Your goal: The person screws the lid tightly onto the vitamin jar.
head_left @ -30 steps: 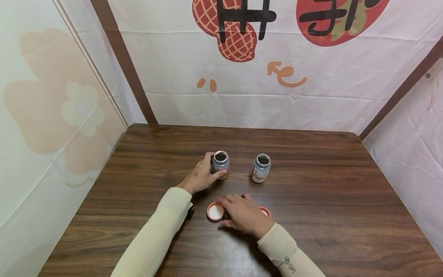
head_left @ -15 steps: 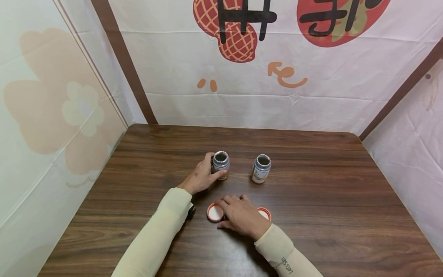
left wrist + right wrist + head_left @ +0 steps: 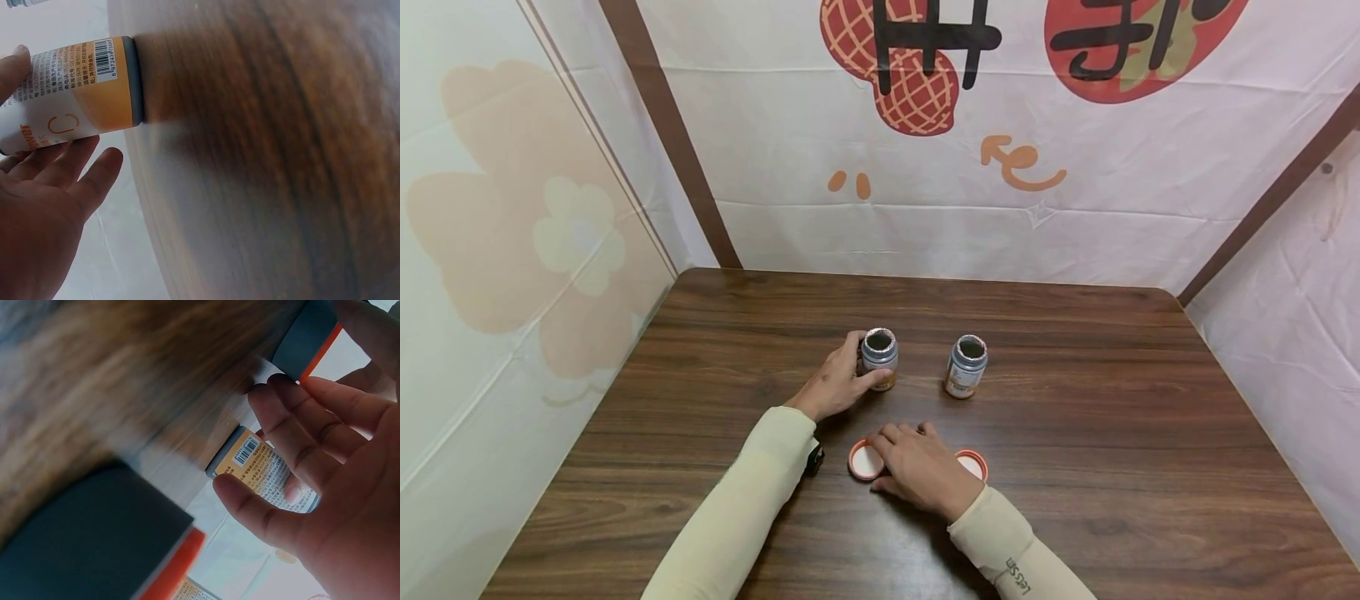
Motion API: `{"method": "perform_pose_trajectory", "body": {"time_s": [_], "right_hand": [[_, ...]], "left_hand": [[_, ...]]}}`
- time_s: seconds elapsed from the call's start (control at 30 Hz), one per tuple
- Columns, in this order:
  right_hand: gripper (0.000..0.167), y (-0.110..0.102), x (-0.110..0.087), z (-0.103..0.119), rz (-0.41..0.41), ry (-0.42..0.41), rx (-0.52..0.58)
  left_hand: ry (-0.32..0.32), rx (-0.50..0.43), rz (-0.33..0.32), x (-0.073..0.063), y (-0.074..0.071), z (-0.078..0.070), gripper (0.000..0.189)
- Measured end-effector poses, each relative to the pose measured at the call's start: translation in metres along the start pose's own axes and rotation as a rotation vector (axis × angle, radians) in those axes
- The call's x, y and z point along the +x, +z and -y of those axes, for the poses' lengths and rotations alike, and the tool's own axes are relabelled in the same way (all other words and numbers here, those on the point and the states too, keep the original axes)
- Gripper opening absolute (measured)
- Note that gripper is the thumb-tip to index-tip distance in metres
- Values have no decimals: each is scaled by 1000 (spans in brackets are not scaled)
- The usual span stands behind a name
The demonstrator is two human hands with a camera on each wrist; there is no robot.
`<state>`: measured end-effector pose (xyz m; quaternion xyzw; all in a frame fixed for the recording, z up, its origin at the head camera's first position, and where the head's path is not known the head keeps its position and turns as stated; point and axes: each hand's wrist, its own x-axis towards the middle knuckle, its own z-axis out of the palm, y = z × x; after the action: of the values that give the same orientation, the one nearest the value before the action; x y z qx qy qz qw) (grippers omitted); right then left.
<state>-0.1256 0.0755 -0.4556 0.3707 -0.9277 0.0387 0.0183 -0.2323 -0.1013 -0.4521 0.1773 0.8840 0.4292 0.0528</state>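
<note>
My left hand [image 3: 835, 379] grips an open bottle [image 3: 69, 94] with a white and orange label, standing upright on the table. In the left wrist view the thumb lies on one side and fingers on the other. My right hand [image 3: 921, 468] pinches the left lid [image 3: 865, 461] at its near-right edge between thumb and fingers. This grey lid with an orange rim lies inside-up, its white lining showing. A second lid [image 3: 973, 464], also inside-up, is partly hidden behind the right hand. To the right of the gripped bottle stands another open bottle [image 3: 966, 367].
The brown wooden table [image 3: 1105, 433] runs back to a printed white cloth wall [image 3: 775, 233]. More cloth hangs on the left and right sides. A dark band-like item [image 3: 815, 458] shows at the left wrist.
The right hand and forearm have shifted slightly left, uncovering more of the second lid. The left hand and both bottles stay where they were.
</note>
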Motion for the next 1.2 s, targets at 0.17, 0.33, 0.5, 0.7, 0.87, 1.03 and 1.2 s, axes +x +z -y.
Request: {"method": "perform_pose_trajectory", "body": {"time_s": [0.17, 0.33, 0.5, 0.7, 0.87, 1.03, 1.2], "right_hand": [[56, -1, 1, 2, 1, 4, -22], [56, -1, 2, 5, 6, 15, -32], [53, 0, 2, 7, 5, 18, -59], [48, 2, 3, 6, 7, 26, -67], [45, 2, 3, 7, 10, 24, -72], [45, -1, 2, 7, -1, 23, -64], [46, -3, 1, 7, -11, 20, -15]], "left_hand": [[0, -12, 3, -1, -1, 0, 63], [8, -23, 0, -2, -1, 1, 61], [32, -34, 10, -4, -2, 1, 60], [36, -53, 27, -5, -3, 0, 59], [45, -39, 31, -7, -4, 0, 59], [50, -32, 41, -9, -5, 0, 60], [40, -29, 45, -10, -5, 0, 60]]}}
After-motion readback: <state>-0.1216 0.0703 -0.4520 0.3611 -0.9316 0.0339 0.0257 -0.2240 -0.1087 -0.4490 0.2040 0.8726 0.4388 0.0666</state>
